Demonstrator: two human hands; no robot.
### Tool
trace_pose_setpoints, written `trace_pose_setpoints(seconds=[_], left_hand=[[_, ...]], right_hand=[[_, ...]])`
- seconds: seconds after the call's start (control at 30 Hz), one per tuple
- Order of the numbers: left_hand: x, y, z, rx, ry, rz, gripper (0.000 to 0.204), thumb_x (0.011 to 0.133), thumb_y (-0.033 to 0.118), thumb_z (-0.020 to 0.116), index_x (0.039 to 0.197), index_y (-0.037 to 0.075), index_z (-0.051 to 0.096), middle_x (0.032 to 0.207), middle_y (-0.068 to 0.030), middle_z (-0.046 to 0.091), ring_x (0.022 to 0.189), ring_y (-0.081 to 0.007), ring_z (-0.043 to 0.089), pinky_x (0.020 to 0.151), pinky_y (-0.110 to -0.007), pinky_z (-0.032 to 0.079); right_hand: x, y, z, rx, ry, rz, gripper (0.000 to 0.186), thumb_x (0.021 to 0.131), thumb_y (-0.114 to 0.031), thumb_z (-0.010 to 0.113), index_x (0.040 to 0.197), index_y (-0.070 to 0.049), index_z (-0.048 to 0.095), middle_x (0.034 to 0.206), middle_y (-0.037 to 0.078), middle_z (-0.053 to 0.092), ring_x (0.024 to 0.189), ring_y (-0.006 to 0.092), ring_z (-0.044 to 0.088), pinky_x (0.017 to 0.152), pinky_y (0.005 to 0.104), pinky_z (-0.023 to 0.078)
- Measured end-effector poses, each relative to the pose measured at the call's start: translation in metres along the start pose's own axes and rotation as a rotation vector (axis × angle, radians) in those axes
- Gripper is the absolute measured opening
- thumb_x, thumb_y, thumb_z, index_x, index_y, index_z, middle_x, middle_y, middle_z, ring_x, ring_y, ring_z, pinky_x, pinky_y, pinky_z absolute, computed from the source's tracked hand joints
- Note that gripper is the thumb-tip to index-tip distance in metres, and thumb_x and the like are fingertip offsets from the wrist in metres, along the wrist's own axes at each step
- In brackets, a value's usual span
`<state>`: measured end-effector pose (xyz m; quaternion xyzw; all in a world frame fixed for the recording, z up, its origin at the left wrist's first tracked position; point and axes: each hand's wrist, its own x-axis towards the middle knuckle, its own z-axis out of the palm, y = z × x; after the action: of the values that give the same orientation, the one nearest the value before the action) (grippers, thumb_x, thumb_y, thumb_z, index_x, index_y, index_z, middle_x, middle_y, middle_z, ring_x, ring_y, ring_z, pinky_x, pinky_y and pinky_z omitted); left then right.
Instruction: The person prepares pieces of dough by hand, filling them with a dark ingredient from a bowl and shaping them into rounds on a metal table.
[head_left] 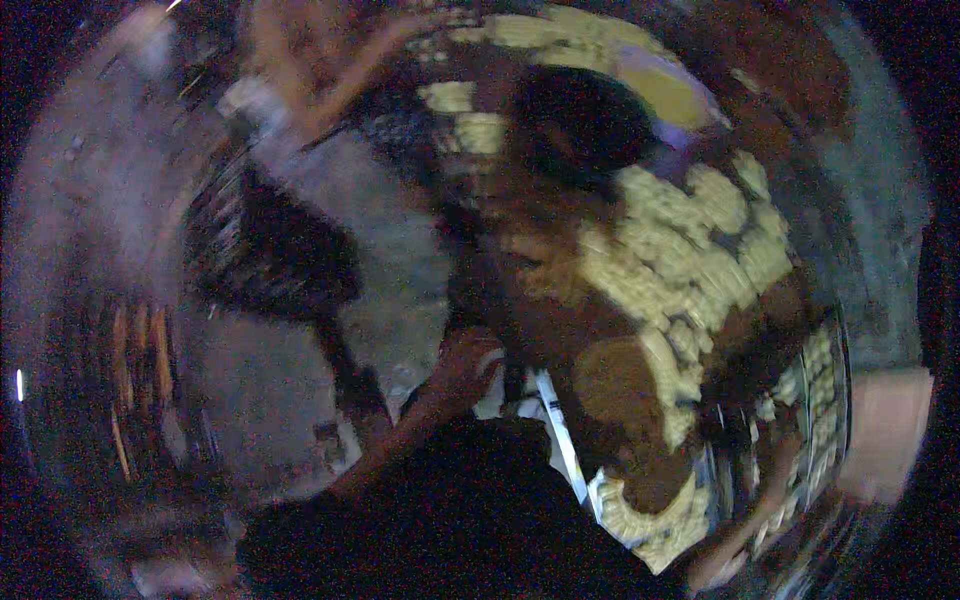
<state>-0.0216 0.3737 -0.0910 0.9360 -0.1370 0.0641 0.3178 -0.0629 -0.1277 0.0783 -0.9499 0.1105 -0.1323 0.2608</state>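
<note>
The picture is dark and smeared by motion. My left hand [472, 364] is at the near left edge of a brown work surface [620, 385]. A small whitish patch shows at its fingers, but I cannot make out whether it is held. Close to this hand, a narrow white strip [562, 435] slants down the near edge of the surface. My right forearm [735, 550] comes in at the lower right, and its hand is too blurred to read. Many pale yellow lumpy pieces [690, 240] lie spread over the surface, with more pieces [655, 530] at its near edge.
A large dark round shape [580, 125] is at the far side, near a purple and yellow patch [665, 95]. Another person's bent arm [350, 85] shows at the far left. A dark bulky object [275, 245] stands on the grey floor [265, 370]. A rack-like object [825, 400] is at right.
</note>
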Motion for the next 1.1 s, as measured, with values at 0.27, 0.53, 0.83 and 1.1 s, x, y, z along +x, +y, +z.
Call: trace_pose_setpoints(seconds=[0.27, 0.53, 0.83, 1.1], left_hand=[[-0.114, 0.034, -0.066, -0.044, 0.011, -0.421, 0.039, 0.089, 0.022, 0.06, 0.125, 0.01, 0.054, 0.131, -0.019, 0.051, 0.119, -0.0397, 0.051, 0.097, -0.055, 0.042], [-0.185, -0.045, -0.116, -0.083, -0.075, -0.704, 0.036, 0.091, 0.027, 0.058, 0.122, 0.01, 0.059, 0.124, -0.0185, 0.058, 0.117, -0.0361, 0.055, 0.093, -0.053, 0.045], [-0.31, -0.112, -0.185, 0.045, 0.07, -1.086, 0.037, 0.095, 0.036, 0.052, 0.113, 0.007, 0.064, 0.124, -0.0185, 0.059, 0.115, -0.0389, 0.056, 0.099, -0.052, 0.04], [-0.398, -0.115, -0.106, -0.032, 0.405, -1.577, 0.046, 0.09, 0.045, 0.057, 0.117, 0.009, 0.063, 0.12, -0.0182, 0.062, 0.112, -0.0412, 0.058, 0.101, -0.055, 0.041]], right_hand=[[-0.014, -0.133, 0.044, 0.437, -0.501, -0.326, 0.041, 0.098, -0.009, 0.051, 0.139, -0.006, 0.045, 0.11, 0.008, 0.055, 0.102, 0.0189, 0.051, 0.092, 0.0318, 0.043], [-0.045, -0.384, 0.245, 0.422, -1.065, -0.596, 0.034, 0.095, -0.011, 0.054, 0.127, -0.003, 0.05, 0.108, 0.009, 0.056, 0.096, 0.0191, 0.054, 0.089, 0.0327, 0.045], [-0.067, -0.715, 0.425, 0.282, -1.039, -1.018, 0.031, 0.092, -0.012, 0.056, 0.122, -0.003, 0.053, 0.104, 0.008, 0.057, 0.093, 0.0192, 0.056, 0.086, 0.0331, 0.046], [-0.068, -0.764, 0.511, 0.151, -1.066, -0.989, 0.028, 0.09, -0.012, 0.057, 0.117, -0.004, 0.055, 0.101, 0.008, 0.059, 0.09, 0.0194, 0.057, 0.084, 0.0334, 0.047]])
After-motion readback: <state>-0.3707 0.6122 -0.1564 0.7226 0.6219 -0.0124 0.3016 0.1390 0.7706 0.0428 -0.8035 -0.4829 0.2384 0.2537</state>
